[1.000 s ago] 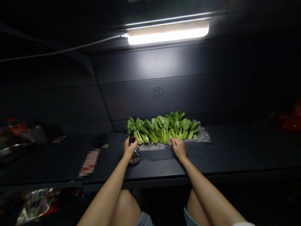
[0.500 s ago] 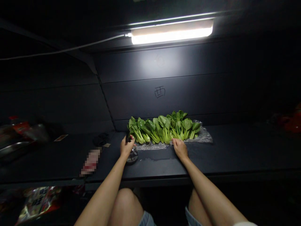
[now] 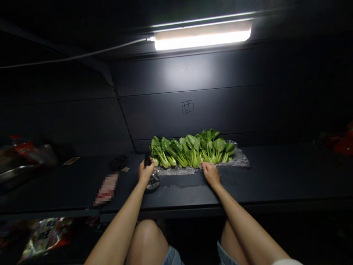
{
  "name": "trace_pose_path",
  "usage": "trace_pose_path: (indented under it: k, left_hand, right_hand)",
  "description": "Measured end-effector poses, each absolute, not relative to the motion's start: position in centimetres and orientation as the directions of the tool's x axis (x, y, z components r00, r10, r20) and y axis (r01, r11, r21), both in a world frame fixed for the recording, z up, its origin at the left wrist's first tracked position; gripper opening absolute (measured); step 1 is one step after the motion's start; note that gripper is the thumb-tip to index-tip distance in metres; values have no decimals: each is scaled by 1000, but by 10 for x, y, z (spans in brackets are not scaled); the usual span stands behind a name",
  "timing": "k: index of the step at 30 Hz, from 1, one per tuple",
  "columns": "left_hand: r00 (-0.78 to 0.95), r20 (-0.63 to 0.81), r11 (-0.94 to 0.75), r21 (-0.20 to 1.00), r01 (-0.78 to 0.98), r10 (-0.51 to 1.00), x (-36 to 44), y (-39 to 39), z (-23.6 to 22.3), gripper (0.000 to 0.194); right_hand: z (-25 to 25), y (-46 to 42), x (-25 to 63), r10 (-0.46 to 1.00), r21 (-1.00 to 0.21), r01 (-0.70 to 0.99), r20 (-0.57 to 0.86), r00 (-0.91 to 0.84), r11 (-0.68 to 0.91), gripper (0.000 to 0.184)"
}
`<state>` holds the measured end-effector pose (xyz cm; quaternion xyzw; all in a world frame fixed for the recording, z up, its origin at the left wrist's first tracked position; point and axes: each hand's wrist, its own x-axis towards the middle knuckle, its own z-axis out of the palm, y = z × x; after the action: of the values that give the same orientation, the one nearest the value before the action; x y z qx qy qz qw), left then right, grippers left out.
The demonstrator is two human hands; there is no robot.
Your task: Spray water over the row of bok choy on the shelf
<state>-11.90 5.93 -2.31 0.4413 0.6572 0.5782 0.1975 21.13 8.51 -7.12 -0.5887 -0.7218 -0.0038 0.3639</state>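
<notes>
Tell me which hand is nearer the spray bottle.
Left. The left hand is wrapped around the spray bottle, just below its dark head. The right hand is well off to the bottle's right, resting at the front edge of the plastic sheet.

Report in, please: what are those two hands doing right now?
Left hand gripping spray bottle. Right hand on edge of plastic sheet. Bok choy lined up on it. Wet streak on bench.

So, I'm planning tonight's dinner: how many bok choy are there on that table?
About 9 bok choy, lying side by side in one row on the plastic wrap, from just beyond the left hand to near the wrap's right end. Leaves overlap, so some may be hidden.
</notes>
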Motion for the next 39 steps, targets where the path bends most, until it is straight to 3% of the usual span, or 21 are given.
trace_pose_path:
  k: [15, 34, 39]
  left_hand:
    - [-528, 183, -1, 945, 327, 830, -122, 51, -16, 24]
    - [-437, 257, -124, 943, 310, 862, -120, 34, -18, 25]
    - [-425, 217, -90, 950, 299, 879, -117, 29, -16, 21]
  right_hand:
    - [-72, 85, 211, 843, -396, 864, 535, -59, 312, 52]
    - [-68, 80, 209, 856, -348, 889, 510, -86, 297, 47]
    - [-71, 81, 210, 852, -339, 892, 516, -88, 298, 47]
